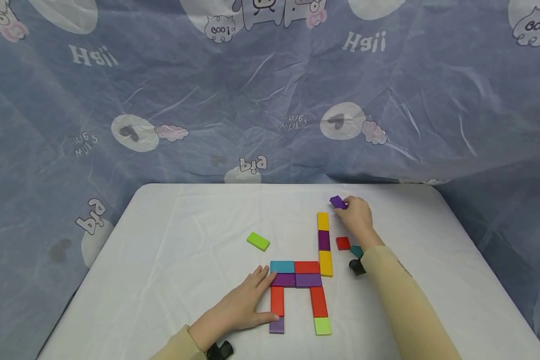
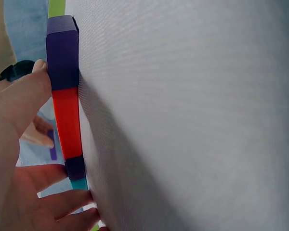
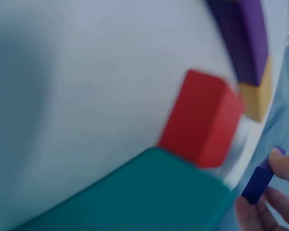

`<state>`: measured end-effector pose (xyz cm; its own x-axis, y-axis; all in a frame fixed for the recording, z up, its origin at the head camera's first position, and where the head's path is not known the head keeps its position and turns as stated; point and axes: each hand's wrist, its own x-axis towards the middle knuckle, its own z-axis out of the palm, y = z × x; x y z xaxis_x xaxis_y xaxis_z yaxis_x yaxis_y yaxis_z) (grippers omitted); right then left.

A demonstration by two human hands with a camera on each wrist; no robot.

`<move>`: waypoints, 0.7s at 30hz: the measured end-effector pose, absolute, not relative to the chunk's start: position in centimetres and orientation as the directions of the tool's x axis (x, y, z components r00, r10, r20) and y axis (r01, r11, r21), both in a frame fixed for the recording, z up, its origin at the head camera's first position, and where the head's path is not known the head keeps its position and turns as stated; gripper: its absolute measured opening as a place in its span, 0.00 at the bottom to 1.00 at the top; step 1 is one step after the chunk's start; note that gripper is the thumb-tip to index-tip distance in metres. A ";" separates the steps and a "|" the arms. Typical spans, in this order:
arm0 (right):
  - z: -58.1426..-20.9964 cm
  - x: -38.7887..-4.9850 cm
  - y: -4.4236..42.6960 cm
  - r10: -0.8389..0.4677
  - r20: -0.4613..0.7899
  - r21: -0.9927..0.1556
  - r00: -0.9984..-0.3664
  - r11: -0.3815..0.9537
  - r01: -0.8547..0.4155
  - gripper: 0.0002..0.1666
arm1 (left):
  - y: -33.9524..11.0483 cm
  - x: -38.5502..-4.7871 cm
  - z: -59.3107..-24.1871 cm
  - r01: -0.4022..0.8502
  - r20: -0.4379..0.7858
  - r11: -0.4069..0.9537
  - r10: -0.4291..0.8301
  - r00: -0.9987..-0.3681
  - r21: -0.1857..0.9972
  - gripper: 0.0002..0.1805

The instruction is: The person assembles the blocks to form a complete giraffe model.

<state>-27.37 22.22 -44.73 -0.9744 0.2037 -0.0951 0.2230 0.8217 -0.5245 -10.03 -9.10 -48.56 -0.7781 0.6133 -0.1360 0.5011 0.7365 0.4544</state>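
Observation:
Coloured rectangular blocks lie flat on the table, forming a figure: a teal block and a red block above two purple ones, with two legs below and a column of yellow and purple blocks rising at the right. My left hand rests along the figure's left side, fingers extended; its thumb touches the purple block at the left leg's foot. Beyond the column's top, my right hand pinches a purple block between thumb and fingers, also visible in the right wrist view.
A loose green block lies left of the column. Right of the column are a red block and a teal block, the latter partly hidden by the right arm. A blue patterned cloth hangs behind the white table.

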 end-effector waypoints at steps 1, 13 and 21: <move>-44.9 -27.4 22.5 0.211 -0.107 -0.503 -0.972 0.832 0.236 0.30 | -9.1 -10.0 -48.6 0.503 -0.135 0.736 0.614 -0.777 0.454 0.51; -44.4 -26.8 24.0 0.066 -0.269 -0.389 -0.961 0.905 0.171 0.12 | -9.2 -10.3 -49.1 0.501 -0.141 0.738 0.614 -0.777 0.453 0.52; -45.2 -26.9 24.7 -0.010 -0.168 -0.367 -0.986 0.929 0.053 0.07 | -9.2 -10.1 -48.9 0.507 -0.127 0.726 0.621 -0.774 0.465 0.51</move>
<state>-26.89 24.70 -45.21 -0.9857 -0.0099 -0.1680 0.0532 0.9288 -0.3667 -10.13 -9.22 -48.88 -0.7736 0.6208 -0.1267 0.5065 0.7261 0.4650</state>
